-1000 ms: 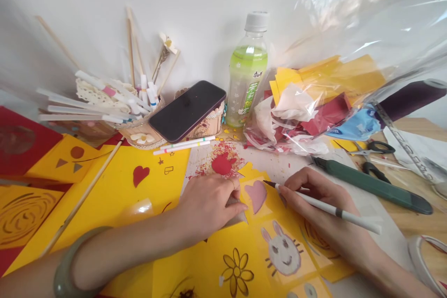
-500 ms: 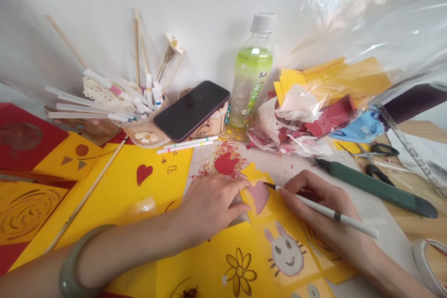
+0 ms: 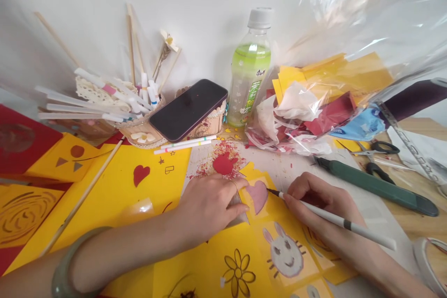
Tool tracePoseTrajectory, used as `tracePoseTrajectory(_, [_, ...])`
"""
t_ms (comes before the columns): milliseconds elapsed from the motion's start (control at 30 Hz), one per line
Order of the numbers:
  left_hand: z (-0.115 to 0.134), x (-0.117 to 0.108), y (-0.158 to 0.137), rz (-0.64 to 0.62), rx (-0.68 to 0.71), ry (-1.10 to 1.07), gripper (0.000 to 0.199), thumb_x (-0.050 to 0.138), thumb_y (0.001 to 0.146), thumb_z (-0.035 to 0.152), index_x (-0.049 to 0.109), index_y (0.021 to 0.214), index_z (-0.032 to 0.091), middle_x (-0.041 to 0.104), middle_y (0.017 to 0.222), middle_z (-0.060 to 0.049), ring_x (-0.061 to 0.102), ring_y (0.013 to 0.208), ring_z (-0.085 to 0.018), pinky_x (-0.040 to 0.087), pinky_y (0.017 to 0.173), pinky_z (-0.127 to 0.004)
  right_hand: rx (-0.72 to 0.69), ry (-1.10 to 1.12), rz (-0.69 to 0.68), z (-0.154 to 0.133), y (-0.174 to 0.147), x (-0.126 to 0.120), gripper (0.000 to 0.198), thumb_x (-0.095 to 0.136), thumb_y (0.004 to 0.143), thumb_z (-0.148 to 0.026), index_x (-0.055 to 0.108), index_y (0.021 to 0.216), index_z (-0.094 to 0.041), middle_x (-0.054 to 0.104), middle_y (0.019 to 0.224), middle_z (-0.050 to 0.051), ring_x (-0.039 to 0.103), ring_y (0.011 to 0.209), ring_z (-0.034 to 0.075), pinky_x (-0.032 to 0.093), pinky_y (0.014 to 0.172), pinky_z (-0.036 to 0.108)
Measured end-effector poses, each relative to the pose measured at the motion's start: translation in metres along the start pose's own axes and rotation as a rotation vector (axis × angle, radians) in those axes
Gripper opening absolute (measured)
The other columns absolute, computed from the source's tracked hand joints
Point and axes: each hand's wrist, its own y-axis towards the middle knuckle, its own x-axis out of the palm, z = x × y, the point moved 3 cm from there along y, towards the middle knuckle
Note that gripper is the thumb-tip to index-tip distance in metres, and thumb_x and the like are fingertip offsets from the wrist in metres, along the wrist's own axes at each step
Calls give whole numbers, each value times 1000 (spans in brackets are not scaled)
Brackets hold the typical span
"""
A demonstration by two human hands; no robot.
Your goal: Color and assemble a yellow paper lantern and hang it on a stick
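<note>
My right hand (image 3: 321, 209) grips a white marker (image 3: 331, 219) with a black band. Its dark tip touches or hovers at the right edge of a pink heart (image 3: 258, 195) drawn on yellow paper (image 3: 195, 265). My left hand (image 3: 209, 202) lies on the paper at the heart's left side, thumb and index finger apart and pressing down; its other fingers are partly hidden. Below the heart, a white rabbit face (image 3: 286, 251) is seen under a shiny clear patch. To its left a flower outline (image 3: 239, 272) is drawn.
Behind stand a basket of markers (image 3: 139, 130), a phone (image 3: 190, 109) lying across it and a green drink bottle (image 3: 249, 74). A plastic bag of paper scraps (image 3: 296, 107) fills the back right. Scissors (image 3: 380, 149) and a green utility knife (image 3: 373, 184) lie right. Red crumbs surround a red cutout (image 3: 225, 163).
The marker's tip has shifted slightly down along the heart's right edge, and its rear end has swung right and lower. My left hand stays in place; the view has moved a little.
</note>
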Motion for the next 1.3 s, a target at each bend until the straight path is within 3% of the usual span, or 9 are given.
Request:
tracePoseTrajectory(433, [-1,0,-2,19,22,20,34,56,80,41,58,113,31,69,90,-2,63,82,-22,50,72,-37,6,-7,13,-2,2,-5,26,50,82,-34,43,61,-21,49,60,-2,42,53,11,33,45,23])
tracePoseTrajectory(667, [-1,0,-1,24,28,19,34,55,81,41,58,112,30,69,90,-2,63,83,-23,50,72,-38,-7,44,-55,-4,0,0,25,54,79,-29,42,59,-21,49,58,-3,40,51,11,32,43,22])
tracePoseTrajectory(867, [-3,2,-2,23,41,5,32,53,83,40,56,113,31,69,93,-1,63,88,-22,49,77,-39,34,86,79,-6,0,-10,27,57,78,-36,45,59,-22,49,59,-2,43,52,11,33,44,23])
tracePoseTrajectory(1067, [-3,2,-2,16,41,-4,33,54,82,41,57,114,30,69,93,-2,62,90,-23,49,78,-39,93,119,216,-10,2,-30,33,58,79,-44,46,58,-21,42,49,-3,34,45,10,23,40,24])
tracePoseTrajectory(1167, [-3,2,-2,18,29,9,36,54,82,42,56,115,28,68,95,-3,63,91,-24,50,78,-41,70,136,163,-18,9,-31,28,65,75,-39,46,63,-22,43,52,-4,35,46,9,25,40,23])
tracePoseTrajectory(1300, [-2,1,-2,15,22,5,37,54,82,42,55,116,27,68,97,-5,63,92,-26,50,79,-45,6,159,10,-21,22,-16,24,62,77,-30,43,66,-22,45,61,-5,39,53,9,31,47,22])
